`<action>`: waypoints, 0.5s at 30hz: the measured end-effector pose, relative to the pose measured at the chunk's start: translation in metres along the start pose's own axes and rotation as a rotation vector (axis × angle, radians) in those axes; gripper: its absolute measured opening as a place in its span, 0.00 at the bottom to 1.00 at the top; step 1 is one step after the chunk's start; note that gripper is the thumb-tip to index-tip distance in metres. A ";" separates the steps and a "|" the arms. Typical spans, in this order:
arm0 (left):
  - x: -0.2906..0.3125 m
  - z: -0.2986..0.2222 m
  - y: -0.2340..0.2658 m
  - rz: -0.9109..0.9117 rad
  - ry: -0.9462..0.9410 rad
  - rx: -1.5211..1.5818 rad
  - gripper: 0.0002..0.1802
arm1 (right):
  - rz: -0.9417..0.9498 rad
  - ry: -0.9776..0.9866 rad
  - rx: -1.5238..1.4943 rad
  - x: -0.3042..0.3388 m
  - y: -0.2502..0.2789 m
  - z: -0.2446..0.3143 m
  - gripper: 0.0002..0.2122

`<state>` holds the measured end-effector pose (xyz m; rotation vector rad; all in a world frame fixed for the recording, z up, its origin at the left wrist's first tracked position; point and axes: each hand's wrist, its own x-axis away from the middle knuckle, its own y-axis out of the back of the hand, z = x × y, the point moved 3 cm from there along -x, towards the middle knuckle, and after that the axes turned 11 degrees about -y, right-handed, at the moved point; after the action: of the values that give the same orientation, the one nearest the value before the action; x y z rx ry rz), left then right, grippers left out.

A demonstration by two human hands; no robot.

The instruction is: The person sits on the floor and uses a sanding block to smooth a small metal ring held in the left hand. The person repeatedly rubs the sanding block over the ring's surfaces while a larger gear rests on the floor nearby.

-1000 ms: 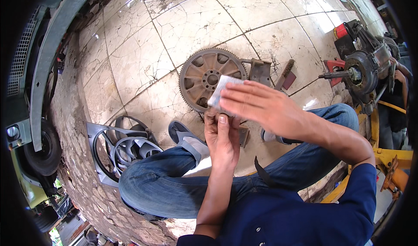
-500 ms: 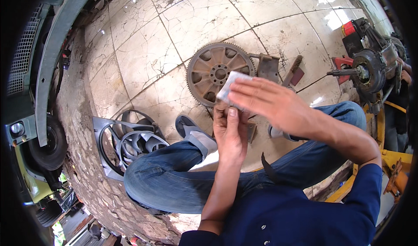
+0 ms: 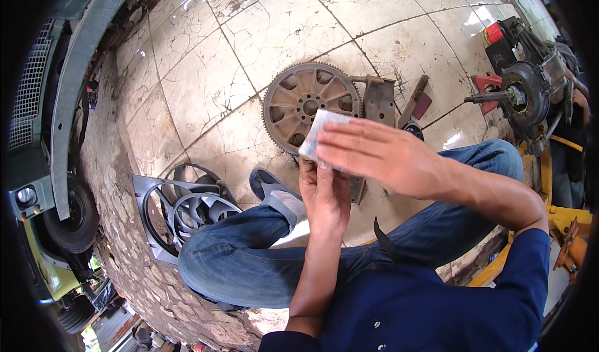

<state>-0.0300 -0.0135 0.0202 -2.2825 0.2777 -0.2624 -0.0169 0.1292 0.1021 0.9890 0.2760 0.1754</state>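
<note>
A small, flat, pale grey rectangular piece (image 3: pixel 320 122) is upright in front of me, its exact kind unclear. My left hand (image 3: pixel 326 205) grips its lower end with closed fingers, thumb on the near side. Across its face lies my right hand (image 3: pixel 399 159), fingers stretched out flat and held together, slightly blurred. Beyond both hands, a rusty toothed flywheel (image 3: pixel 286 102) rests on the tiles, its near edge partly hidden by the piece and my hand.
Right of the flywheel lie a metal bracket (image 3: pixel 379 102), a bristle brush (image 3: pixel 417 93) and a dark red block (image 3: pixel 423 107). A grey fan shroud (image 3: pixel 150 208) sits by my left knee. A wheel hub assembly (image 3: pixel 527 93) stands right; vehicles (image 3: pixel 34 193) stand left.
Both hands and the pale piece have shifted slightly left and nearer to me. My right hand has slid a little over the piece. The view has tilted slightly.
</note>
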 end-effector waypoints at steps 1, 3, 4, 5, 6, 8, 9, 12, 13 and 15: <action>0.001 0.000 -0.001 0.016 -0.004 0.041 0.24 | -0.005 -0.034 -0.001 -0.003 -0.001 -0.007 0.23; 0.001 0.000 0.000 0.005 -0.016 -0.001 0.23 | -0.016 -0.041 0.007 -0.002 -0.004 0.001 0.23; 0.002 0.000 0.003 -0.002 -0.022 -0.026 0.23 | -0.022 -0.043 0.006 0.000 -0.006 0.006 0.23; 0.004 -0.001 0.007 0.040 -0.006 0.000 0.24 | 0.003 0.000 -0.020 0.001 -0.003 0.014 0.23; 0.003 -0.001 0.008 0.028 -0.011 -0.006 0.24 | -0.004 0.001 -0.012 0.000 -0.004 0.010 0.23; 0.001 -0.002 0.001 0.010 -0.012 -0.015 0.23 | -0.019 -0.007 0.007 -0.004 -0.003 -0.002 0.24; 0.001 -0.003 -0.003 0.049 -0.014 -0.004 0.23 | -0.005 -0.087 -0.019 -0.006 0.002 -0.008 0.23; 0.001 -0.001 -0.005 0.041 -0.052 -0.011 0.22 | -0.038 -0.074 0.024 0.001 -0.003 0.005 0.23; 0.000 -0.002 -0.003 0.034 0.000 -0.009 0.22 | -0.039 -0.034 -0.014 0.003 -0.001 0.010 0.23; 0.001 0.002 -0.001 0.019 -0.002 -0.004 0.22 | -0.016 -0.045 -0.026 0.001 -0.003 0.003 0.23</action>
<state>-0.0284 -0.0118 0.0202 -2.2825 0.2989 -0.2502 -0.0151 0.1262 0.1011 0.9632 0.2396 0.1419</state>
